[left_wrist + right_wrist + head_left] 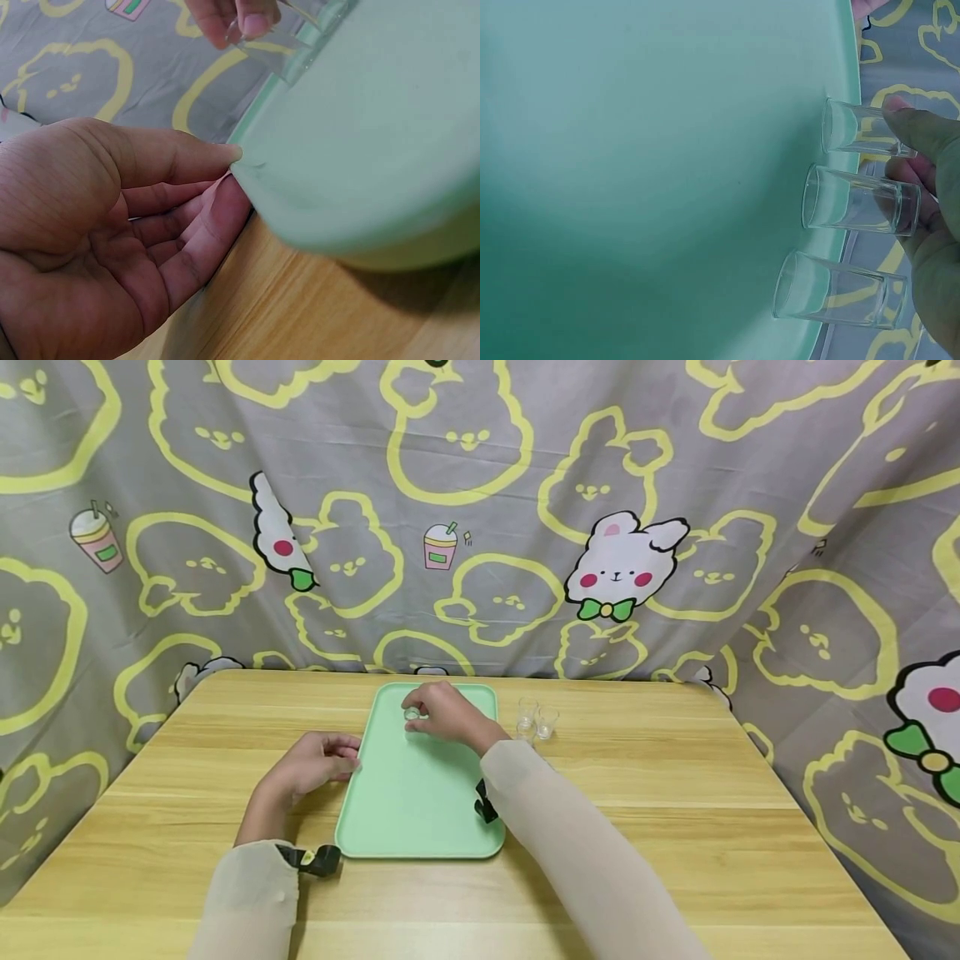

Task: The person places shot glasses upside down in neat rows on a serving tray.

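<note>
likely half done: right grip pinches one of three glasses on tray, left grip its edge; three others remain on bench.

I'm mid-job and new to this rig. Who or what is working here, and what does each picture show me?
No machine here: these are a person's two bare hands. The wide picture comes from a camera on the head, looking forward and down. The other two come from cameras on the left and right wrists.

On the wooden table lies a green tray. The left hand pinches its edge. The right hand holds a small clear glass at the tray's far end; the right wrist view shows two more glasses lined up beside it. Another small group of glasses is on the table, right of the tray. Behind hangs a patterned curtain.
</note>
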The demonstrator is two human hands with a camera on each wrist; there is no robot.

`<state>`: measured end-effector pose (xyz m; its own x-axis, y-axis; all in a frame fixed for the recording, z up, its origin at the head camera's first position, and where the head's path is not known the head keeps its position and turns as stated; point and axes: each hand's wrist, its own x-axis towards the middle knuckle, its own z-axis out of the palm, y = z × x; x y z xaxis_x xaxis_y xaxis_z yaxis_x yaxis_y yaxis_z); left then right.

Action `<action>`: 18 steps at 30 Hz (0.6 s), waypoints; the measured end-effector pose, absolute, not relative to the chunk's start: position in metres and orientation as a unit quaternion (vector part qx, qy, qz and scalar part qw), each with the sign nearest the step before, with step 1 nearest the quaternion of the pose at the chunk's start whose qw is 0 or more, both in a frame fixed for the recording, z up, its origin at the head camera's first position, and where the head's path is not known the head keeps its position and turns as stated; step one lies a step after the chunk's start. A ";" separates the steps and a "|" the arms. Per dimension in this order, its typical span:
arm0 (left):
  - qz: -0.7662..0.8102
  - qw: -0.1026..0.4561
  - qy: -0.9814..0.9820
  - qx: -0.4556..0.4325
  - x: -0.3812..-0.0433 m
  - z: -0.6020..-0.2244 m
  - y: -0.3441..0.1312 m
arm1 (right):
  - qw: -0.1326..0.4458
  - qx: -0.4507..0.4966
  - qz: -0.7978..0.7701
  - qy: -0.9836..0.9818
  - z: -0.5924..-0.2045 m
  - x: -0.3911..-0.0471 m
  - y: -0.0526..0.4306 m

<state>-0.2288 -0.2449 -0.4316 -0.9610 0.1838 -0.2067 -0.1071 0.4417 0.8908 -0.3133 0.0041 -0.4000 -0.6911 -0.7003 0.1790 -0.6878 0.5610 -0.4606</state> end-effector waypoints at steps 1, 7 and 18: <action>0.528 0.138 0.838 0.023 -0.229 -0.432 -0.245 | 0.013 -0.391 -0.256 0.884 -0.400 -0.313 0.004; 0.526 0.140 0.839 0.021 -0.229 -0.432 -0.245 | 0.018 -0.382 -0.257 0.887 -0.399 -0.312 0.004; 0.528 0.142 0.837 0.020 -0.228 -0.431 -0.245 | 0.015 -0.385 -0.253 0.887 -0.386 -0.311 0.006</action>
